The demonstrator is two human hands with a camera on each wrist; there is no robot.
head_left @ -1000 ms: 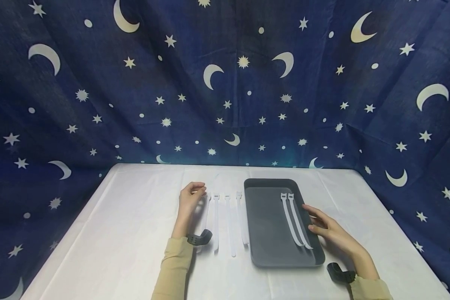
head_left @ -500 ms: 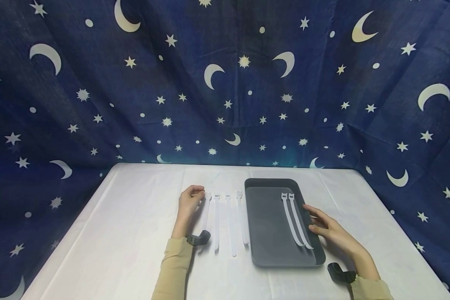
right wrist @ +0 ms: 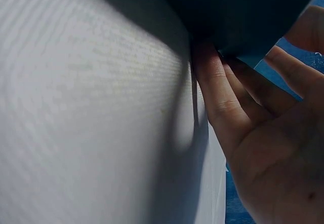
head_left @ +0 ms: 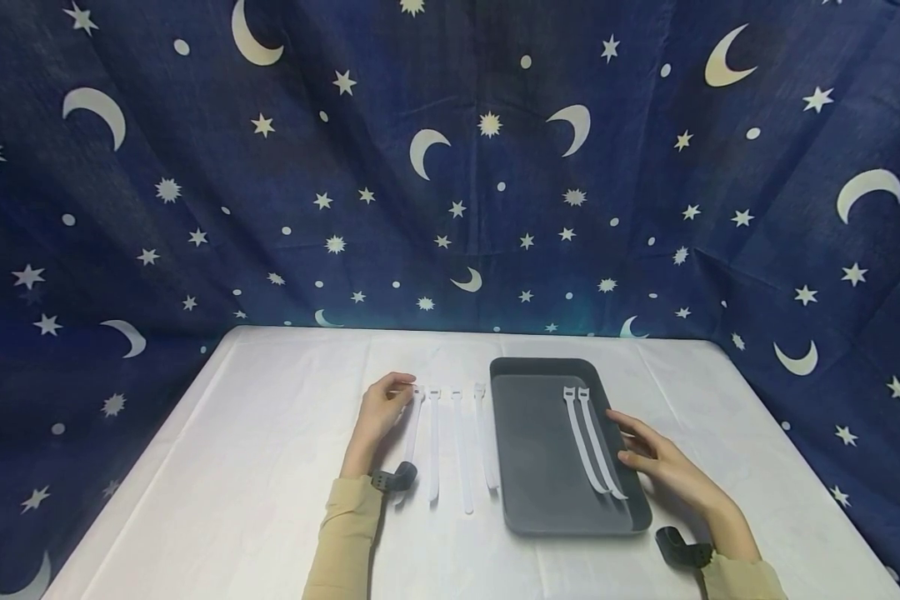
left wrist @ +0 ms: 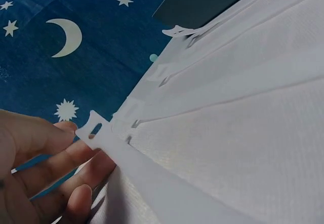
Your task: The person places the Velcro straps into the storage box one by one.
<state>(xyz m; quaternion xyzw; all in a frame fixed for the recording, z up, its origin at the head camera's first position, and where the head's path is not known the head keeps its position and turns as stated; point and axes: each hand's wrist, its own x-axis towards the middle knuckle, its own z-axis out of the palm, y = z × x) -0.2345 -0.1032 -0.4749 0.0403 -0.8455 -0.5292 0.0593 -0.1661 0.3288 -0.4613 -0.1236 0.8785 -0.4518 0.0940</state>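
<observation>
My left hand (head_left: 376,413) is at the slotted head of the leftmost white cable tie (head_left: 414,432). In the left wrist view that cable tie (left wrist: 147,181) has its head between my thumb and fingers, lifted over the table's far edge. My right hand (head_left: 675,471) rests at the right side of the dark grey tray (head_left: 536,475), thumb and forefinger at its rim. Seen from the right wrist, its fingers lie extended against the tray's outer wall (right wrist: 243,11). Two white cable ties (head_left: 598,442) lie side by side inside the tray, heads at the far end.
Three more cable ties (head_left: 461,442) lie in a spaced row on the white tablecloth (head_left: 232,483), between my left hand and the tray. A dark blue curtain (head_left: 360,158) with moons and stars hangs behind the table.
My left hand has shifted slightly right and down, its fingers coming onto the head of the leftmost cable tie. The right hand and tray have stayed in place.
</observation>
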